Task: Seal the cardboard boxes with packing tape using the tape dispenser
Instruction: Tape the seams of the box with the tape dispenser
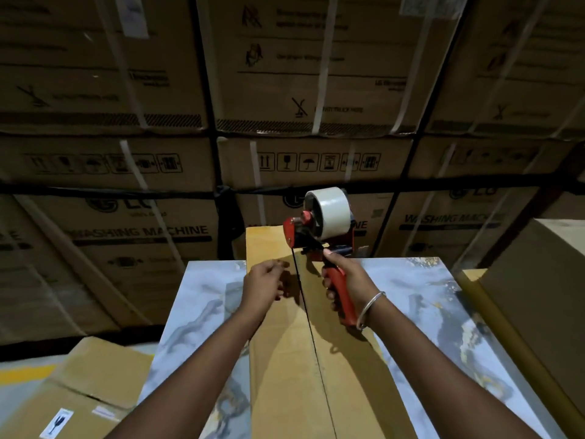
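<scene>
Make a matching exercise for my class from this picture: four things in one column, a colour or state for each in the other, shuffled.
Things:
1. tape dispenser handle
2. tape roll
3. left hand
4. box seam

States:
A. white
B. untaped, showing as a dark line
C. red, gripped by the right hand
D. holds nothing, over the box flap

Pairs: 1-C, 2-A, 3-D, 4-B

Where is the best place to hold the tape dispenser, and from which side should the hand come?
Take the dispenser by its red handle, coming from the near side. The handle is a long bar that points back at the person, with the tape roll at the far end over the box seam. The right hand already wraps it so.
</scene>
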`<state>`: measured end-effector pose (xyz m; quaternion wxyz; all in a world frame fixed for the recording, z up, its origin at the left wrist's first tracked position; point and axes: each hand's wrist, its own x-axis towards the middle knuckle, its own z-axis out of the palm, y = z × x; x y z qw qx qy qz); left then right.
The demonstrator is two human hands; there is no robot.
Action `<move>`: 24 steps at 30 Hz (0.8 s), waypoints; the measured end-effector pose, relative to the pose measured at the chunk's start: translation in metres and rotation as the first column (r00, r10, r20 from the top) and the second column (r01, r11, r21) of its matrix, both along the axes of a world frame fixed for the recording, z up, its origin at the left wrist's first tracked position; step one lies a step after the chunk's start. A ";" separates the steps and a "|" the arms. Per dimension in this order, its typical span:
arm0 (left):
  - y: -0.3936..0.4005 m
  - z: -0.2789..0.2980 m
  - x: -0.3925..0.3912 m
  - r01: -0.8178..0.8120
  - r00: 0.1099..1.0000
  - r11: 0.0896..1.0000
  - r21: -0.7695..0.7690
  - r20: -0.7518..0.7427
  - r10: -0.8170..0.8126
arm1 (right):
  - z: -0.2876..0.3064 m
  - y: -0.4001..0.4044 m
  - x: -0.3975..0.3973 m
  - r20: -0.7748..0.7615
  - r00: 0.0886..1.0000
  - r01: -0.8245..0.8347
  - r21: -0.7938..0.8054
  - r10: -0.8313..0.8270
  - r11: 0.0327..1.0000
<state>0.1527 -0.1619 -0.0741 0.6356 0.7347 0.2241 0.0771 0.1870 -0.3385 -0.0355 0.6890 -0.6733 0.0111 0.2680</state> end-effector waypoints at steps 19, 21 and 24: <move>0.038 0.028 0.053 -0.138 0.983 0.508 -0.850 -0.181 -0.035 | 0.000 0.018 0.015 -0.200 0.965 -0.128 0.198 0.167 0.972; 0.038 0.027 0.056 -0.131 0.978 0.520 -0.844 -0.197 -0.074 | -0.003 0.018 0.016 -0.204 0.966 -0.115 0.203 0.157 0.972; 0.041 0.025 0.063 -0.130 0.969 0.555 -0.822 -0.225 -0.106 | -0.005 0.015 0.017 -0.212 0.967 -0.100 0.197 0.142 0.975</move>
